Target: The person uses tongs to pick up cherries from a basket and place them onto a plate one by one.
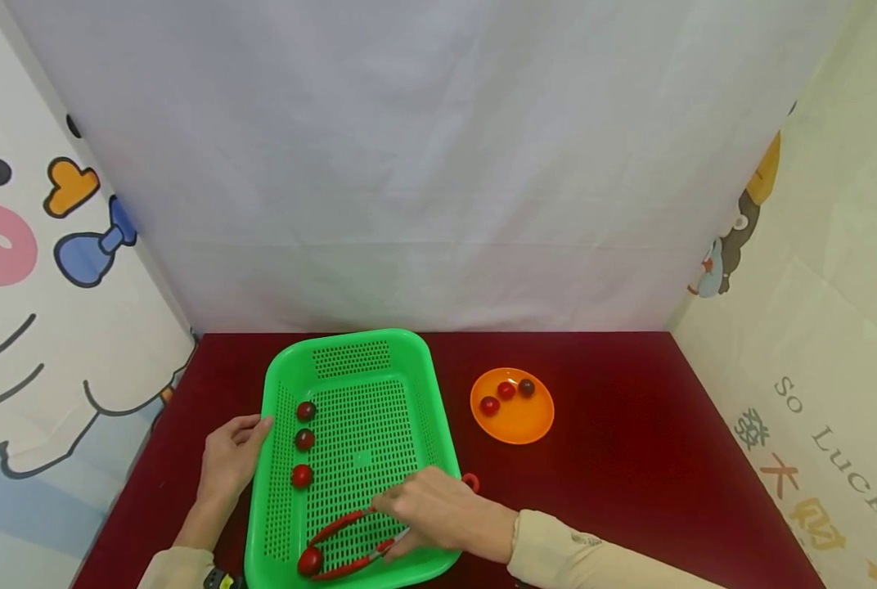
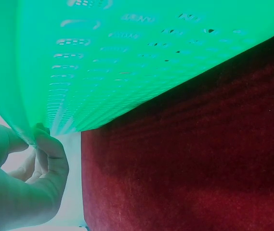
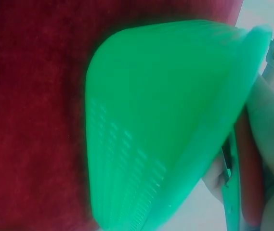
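Observation:
A green perforated basket (image 1: 365, 458) stands on the table, and my left hand (image 1: 232, 458) pinches its left rim between thumb and fingers. In the left wrist view the basket's outer wall (image 2: 127, 62) rises above that hand (image 2: 31, 178). My right hand (image 1: 438, 509) grips a pair of red-tipped tongs (image 1: 339, 525) over the basket's near right side. The tongs' tips lie on either side of a red cherry tomato (image 1: 310, 562) in the near left corner; whether they squeeze it I cannot tell. Three more cherry tomatoes (image 1: 303, 440) form a line along the basket's left side.
Right of the basket, an orange plate (image 1: 519, 425) holds three cherry tomatoes (image 1: 506, 390), one of them darker. A dark red cloth (image 1: 615, 474) covers the table. White curtains (image 1: 438, 164) enclose the back and both sides.

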